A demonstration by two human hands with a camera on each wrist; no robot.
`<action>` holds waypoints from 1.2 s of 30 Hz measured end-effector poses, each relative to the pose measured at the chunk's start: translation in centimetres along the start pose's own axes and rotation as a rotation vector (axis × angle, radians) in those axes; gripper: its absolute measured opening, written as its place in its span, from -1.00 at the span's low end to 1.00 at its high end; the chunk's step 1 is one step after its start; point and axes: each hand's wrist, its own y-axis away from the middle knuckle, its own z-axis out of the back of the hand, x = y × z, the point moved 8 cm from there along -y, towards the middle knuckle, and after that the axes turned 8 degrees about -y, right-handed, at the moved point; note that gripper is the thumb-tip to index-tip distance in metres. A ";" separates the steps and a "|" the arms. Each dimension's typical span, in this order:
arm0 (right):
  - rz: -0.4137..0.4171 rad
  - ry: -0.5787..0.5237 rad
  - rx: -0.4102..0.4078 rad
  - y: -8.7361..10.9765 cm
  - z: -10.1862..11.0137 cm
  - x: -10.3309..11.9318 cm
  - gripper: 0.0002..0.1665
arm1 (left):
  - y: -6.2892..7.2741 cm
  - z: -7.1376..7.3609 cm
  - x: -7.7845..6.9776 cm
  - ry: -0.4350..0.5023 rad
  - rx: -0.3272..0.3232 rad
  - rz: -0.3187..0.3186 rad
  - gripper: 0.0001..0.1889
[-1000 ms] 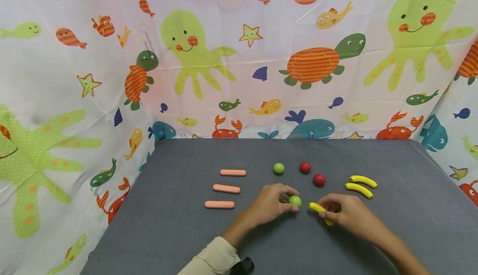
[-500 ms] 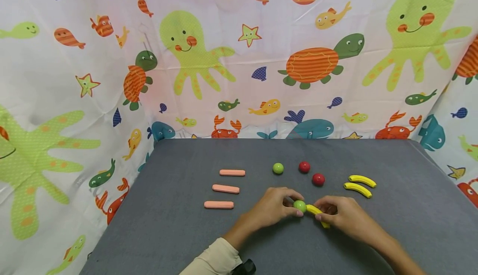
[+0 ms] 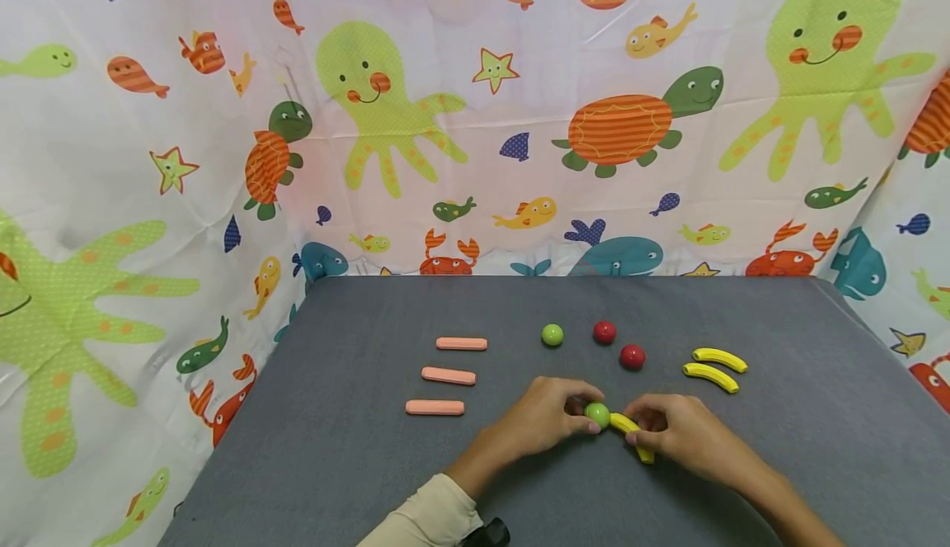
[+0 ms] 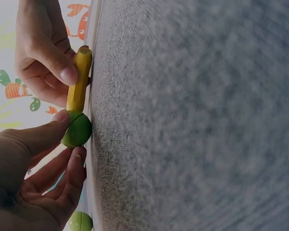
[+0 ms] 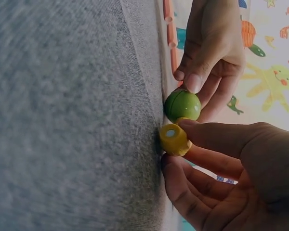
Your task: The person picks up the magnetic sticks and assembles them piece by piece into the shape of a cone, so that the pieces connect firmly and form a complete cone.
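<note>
My left hand (image 3: 547,412) pinches a green ball (image 3: 597,415) between thumb and fingers, low over the grey tabletop. From the right, my right hand (image 3: 683,429) grips a yellow curved stick (image 3: 642,453) with thumb and fingertips. One end of the stick meets the ball's right side. In the left wrist view the stick (image 4: 78,82) and the ball (image 4: 79,131) touch end to surface. The right wrist view shows a small silvery disc in the free end of the yellow stick (image 5: 173,139), with the green ball (image 5: 182,105) just beyond.
Several loose pieces lie on the grey table (image 3: 356,464): pink sticks (image 3: 435,407) at left, another green ball (image 3: 552,335) and red balls (image 3: 632,357) behind my hands, and two yellow curved sticks (image 3: 711,378) at right. A sea-animal curtain (image 3: 460,143) hangs behind.
My left hand has moved right with the green ball, and the right hand slightly left with the yellow stick. The gap between ball and stick has closed, and they now touch.
</note>
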 end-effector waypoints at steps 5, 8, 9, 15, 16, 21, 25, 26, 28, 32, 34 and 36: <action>0.009 -0.001 0.036 -0.2 0.0 0.0 -0.75 | 0.3 0.4 0.1 0.014 -0.011 0.014 -0.59; 0.022 0.026 0.047 -0.4 0.1 0.2 -0.73 | 0.8 0.7 0.2 0.017 -0.033 0.028 -0.57; 0.028 0.040 0.046 -0.5 0.1 0.4 -0.73 | 1.0 0.9 0.2 0.019 -0.042 0.034 -0.57; 0.082 0.082 0.032 -1.4 0.1 1.5 -0.66 | 2.5 1.1 -0.3 0.047 -0.061 0.077 -0.58; 0.098 0.083 0.031 -1.5 0.0 1.8 -0.65 | 2.8 1.1 -0.5 0.048 -0.060 0.080 -0.58; 0.156 0.052 0.041 -1.9 -0.3 2.7 -0.67 | 3.7 0.9 -1.6 0.053 -0.045 0.068 -0.60; 0.171 0.032 0.057 -2.3 -0.7 2.8 -0.68 | 4.0 0.6 -2.2 0.047 -0.025 0.067 -0.62; 0.174 0.031 0.062 -2.4 -0.7 2.8 -0.68 | 4.0 0.5 -2.3 0.036 -0.020 0.065 -0.62; 0.161 0.027 0.062 -2.5 -0.8 2.7 -0.68 | 4.1 0.4 -2.4 0.013 -0.012 0.064 -0.62; 0.124 0.023 0.058 -2.5 -1.0 2.5 -0.64 | 4.2 0.0 -2.4 -0.047 0.014 0.073 -0.61; 0.110 0.022 0.055 -2.5 -1.1 2.5 -0.63 | 4.2 -0.2 -2.2 -0.074 0.032 0.088 -0.61; 0.116 0.028 0.052 -2.4 -1.2 2.5 -0.61 | 4.2 -0.4 -2.0 -0.088 0.051 0.103 -0.61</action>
